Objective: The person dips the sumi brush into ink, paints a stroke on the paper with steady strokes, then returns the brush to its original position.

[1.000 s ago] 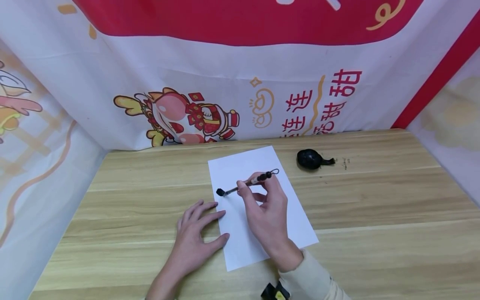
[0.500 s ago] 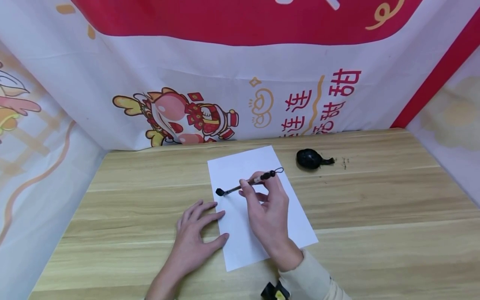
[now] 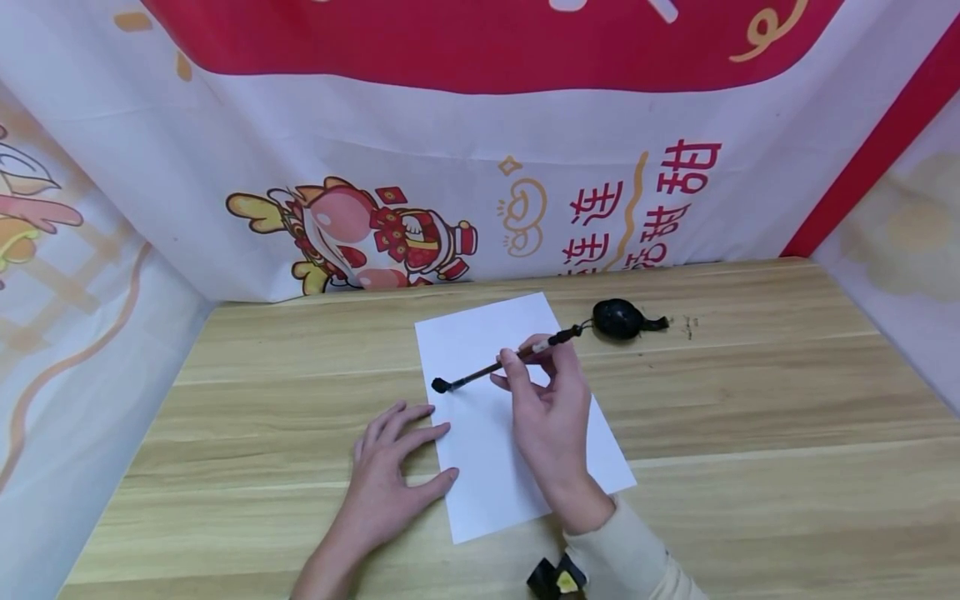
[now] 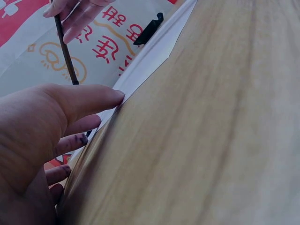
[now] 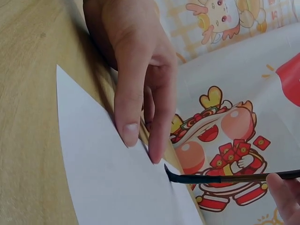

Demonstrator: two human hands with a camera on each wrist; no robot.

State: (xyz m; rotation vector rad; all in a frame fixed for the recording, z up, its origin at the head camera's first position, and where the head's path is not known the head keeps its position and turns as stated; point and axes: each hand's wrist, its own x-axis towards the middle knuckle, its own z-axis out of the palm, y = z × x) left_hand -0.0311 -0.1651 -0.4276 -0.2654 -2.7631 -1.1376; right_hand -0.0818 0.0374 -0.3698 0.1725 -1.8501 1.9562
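Two hands work over one white sheet of paper (image 3: 517, 417) on the wooden table (image 3: 750, 417). We see our left hand (image 3: 390, 479) lying flat, fingers spread, its fingertips (image 5: 131, 133) pressing the sheet's left edge. Our right hand (image 3: 551, 408) pinches a brush (image 3: 498, 364) between thumb and fingers; the grip sits mid-handle. The brush slants, its black tip touching the paper close to the left edge. A black ink dish (image 3: 618, 318) sits just beyond the sheet's far right corner, near the brush's rear end. We see bare table to the right and left; a printed cloth (image 3: 450, 167) walls the far edge.
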